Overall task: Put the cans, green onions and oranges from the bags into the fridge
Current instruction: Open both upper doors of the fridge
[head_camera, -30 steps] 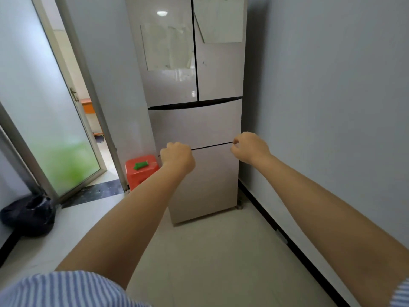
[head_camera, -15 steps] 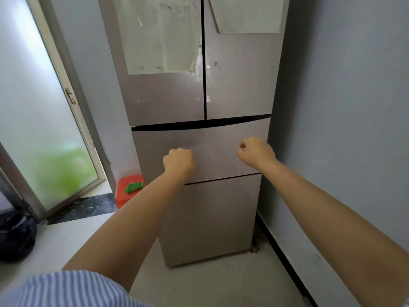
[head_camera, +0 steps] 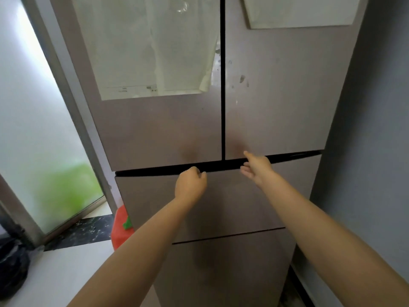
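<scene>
Both my hands are up at the dark gap that runs under the fridge's [head_camera: 276, 107] two upper doors, because that gap is where I judge the doors are gripped from below. My left hand [head_camera: 190, 181] sits just under the gap, left of the seam between the doors, fingers curled into a loose fist with nothing in them; I cannot tell whether the knuckles touch the panel. My right hand [head_camera: 256, 166] is on the gap just right of the seam, fingers spread and straight, the forefinger tip at the bottom edge of the right door.

No cans, green onions or oranges are in view, nor any bag I can be sure of (a black bag [head_camera: 12, 271] slumps on the floor far left of the fridge, contents hidden).

To the fridge's right, the grey wall [head_camera: 376, 151] stands close, so that door has little swing room. On the left there is more space, with a red bin [head_camera: 118, 229] low beside the fridge and a frosted glass door [head_camera: 39, 129] beyond.
</scene>
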Motion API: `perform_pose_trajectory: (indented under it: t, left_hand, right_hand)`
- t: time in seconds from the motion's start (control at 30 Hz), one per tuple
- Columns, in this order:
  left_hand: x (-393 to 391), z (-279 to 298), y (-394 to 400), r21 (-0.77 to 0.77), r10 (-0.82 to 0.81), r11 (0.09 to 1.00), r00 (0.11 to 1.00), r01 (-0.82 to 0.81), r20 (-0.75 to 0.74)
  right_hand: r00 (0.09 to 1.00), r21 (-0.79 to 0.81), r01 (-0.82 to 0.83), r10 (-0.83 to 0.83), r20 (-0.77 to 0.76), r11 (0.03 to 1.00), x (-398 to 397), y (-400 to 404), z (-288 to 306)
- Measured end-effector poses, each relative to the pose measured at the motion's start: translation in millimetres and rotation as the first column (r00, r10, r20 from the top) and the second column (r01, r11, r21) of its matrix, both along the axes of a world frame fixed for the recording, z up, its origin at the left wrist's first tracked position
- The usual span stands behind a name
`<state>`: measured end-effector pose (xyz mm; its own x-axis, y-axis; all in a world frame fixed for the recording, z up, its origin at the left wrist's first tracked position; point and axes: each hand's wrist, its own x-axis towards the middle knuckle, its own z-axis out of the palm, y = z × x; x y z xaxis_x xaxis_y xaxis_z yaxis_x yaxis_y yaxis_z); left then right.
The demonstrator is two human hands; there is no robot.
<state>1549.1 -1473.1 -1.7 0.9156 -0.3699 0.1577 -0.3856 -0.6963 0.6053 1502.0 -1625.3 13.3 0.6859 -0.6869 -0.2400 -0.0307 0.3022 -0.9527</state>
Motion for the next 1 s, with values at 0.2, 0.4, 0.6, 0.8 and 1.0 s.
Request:
perform_pose_trajectory:
  t: [0.2,0.4,0.6,0.8,1.0]
  left_hand:
    - [41,-9,-43,-0.704,-0.210,0.526,0.730,-0.477,-0.651]
    - [48,-2,-65,-0.735,-0.434,0.105,0.634,-0.670,-0.640]
    - [35,-1,-63,-0.759,-0.400,0.089,0.675,-0.645,-0.620]
    - [22,4,-63,-0.773,-0.339,0.123,0.706,-0.622,-0.622]
    - [-36,-2,-14,-0.782,-0.190,0.139,0.759,-0.607,-0.623]
  right_hand:
    - [0.981,0.385,0.051,-0.119,0.154,0.921,50,-20,-7]
    - [0.959,0.434,0.037,-0.154,0.238,0.900,59,-22,-17]
    - [0.948,0.429,0.012,-0.146,0.283,0.903,46,-17,-15]
    - [0.956,0.414,-0.049,-0.078,0.284,0.909,6,-17,-17]
    - [0.957,0.415,-0.161,0.039,0.287,0.895,-63,-26,-16]
